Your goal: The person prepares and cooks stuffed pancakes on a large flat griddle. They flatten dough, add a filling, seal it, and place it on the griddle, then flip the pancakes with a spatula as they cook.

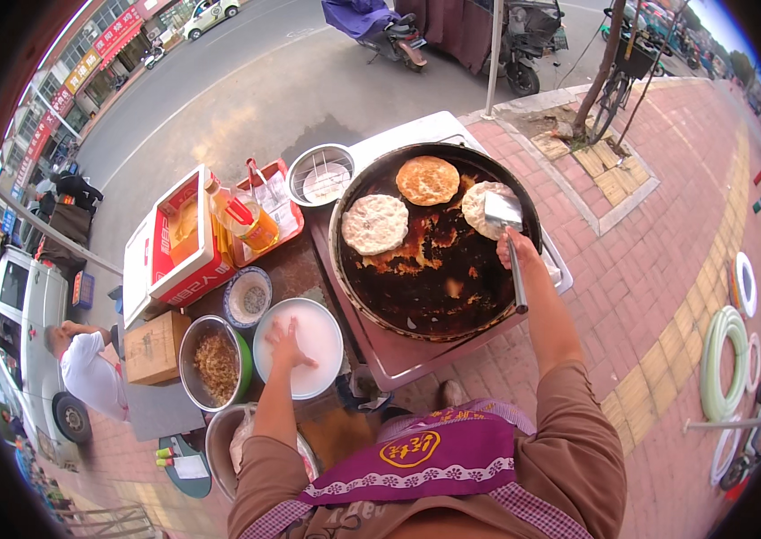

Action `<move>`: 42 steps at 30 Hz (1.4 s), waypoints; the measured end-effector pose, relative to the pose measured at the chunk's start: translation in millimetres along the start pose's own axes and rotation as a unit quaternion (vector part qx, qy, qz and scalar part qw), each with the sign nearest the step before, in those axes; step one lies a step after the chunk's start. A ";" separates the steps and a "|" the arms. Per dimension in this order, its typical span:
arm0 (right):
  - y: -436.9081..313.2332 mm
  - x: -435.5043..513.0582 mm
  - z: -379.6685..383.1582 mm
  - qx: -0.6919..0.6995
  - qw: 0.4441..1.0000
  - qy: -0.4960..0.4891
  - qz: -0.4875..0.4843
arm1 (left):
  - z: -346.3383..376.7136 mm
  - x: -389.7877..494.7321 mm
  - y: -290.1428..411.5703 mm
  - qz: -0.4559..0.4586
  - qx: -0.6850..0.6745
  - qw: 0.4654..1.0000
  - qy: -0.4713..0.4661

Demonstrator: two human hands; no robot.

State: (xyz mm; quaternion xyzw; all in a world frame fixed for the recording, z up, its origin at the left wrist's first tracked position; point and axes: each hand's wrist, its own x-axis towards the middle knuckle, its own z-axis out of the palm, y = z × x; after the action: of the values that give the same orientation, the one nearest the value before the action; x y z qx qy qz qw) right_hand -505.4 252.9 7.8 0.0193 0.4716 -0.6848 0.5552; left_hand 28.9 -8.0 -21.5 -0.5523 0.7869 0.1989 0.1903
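My right hand [519, 250] grips a metal spatula [503, 210], its blade on a pale flatbread [481, 219] at the right of a large round griddle pan [421, 303]. A browned flatbread [428, 180] lies at the pan's far side. Another pale flatbread [375, 224] rests at its left. Oil and brown residue coat the pan's dark bottom. My left hand [291, 345], fingers spread, is over a round white basin or lid [323, 330] left of the pan; whether it touches the surface, I cannot tell. It holds nothing.
Beside the white basin stand a bowl of brown filling [215, 364], a patterned bowl [248, 296], and a cardboard box [157, 347]. Farther off are an oil bottle [246, 215], a red-and-white foam box [192, 286] and a strainer pot [320, 175]. A person [94, 370] is at the left.
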 end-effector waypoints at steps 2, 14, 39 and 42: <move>25.0 -7.8 -7.9 0.018 0.999 0.040 -0.002 | 0.4 0.0 0.0 0.001 -0.002 1.000 0.005; 94.4 -64.2 -0.9 0.085 0.996 0.003 0.003 | -10.3 -12.7 8.3 -0.014 -0.017 1.000 -0.003; -8.0 23.0 156.5 -0.621 0.784 -0.023 0.009 | -24.6 -20.7 14.5 -0.038 0.008 0.999 -0.023; -59.0 129.9 223.1 -0.783 0.611 -0.105 -0.041 | -26.2 -19.7 16.5 -0.034 0.013 0.999 -0.011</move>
State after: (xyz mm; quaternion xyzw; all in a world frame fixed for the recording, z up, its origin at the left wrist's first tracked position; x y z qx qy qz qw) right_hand -490.1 4.0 96.9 -0.5145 0.7670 -0.0735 0.3763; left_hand 17.5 -0.9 12.6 -0.5744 0.7679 0.1881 0.2123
